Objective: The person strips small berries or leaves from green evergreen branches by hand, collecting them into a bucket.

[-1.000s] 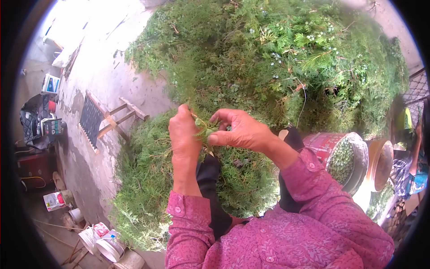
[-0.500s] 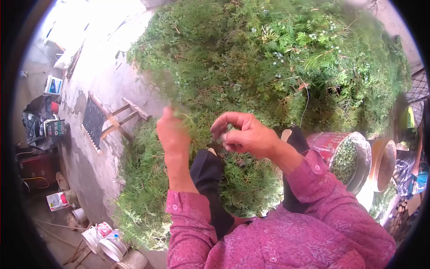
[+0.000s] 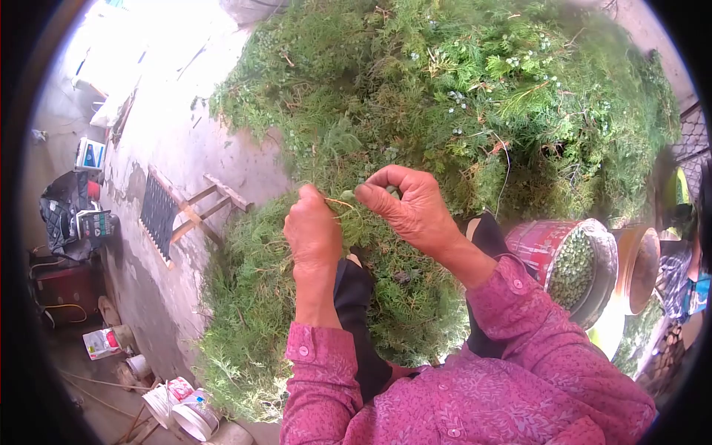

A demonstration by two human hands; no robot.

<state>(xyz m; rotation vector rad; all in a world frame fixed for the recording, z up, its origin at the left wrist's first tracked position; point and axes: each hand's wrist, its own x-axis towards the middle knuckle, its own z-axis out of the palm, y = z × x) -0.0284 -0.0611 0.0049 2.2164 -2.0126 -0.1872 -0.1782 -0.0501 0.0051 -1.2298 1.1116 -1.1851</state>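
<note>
Left hand (image 3: 314, 228) nearer right hand (image 3: 419, 211), twig (image 3: 339, 202) crosswise between.

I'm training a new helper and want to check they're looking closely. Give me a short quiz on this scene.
1. True or false: the right hand is inside the red bucket.

2. Multiple choice: what does the left hand hold?
A) a metal spoon
B) a thin sprig
C) a paintbrush

3. Fill in the colour: the small round pieces in the red bucket are ____.

Key: 1. False; 2. B; 3. green
</note>
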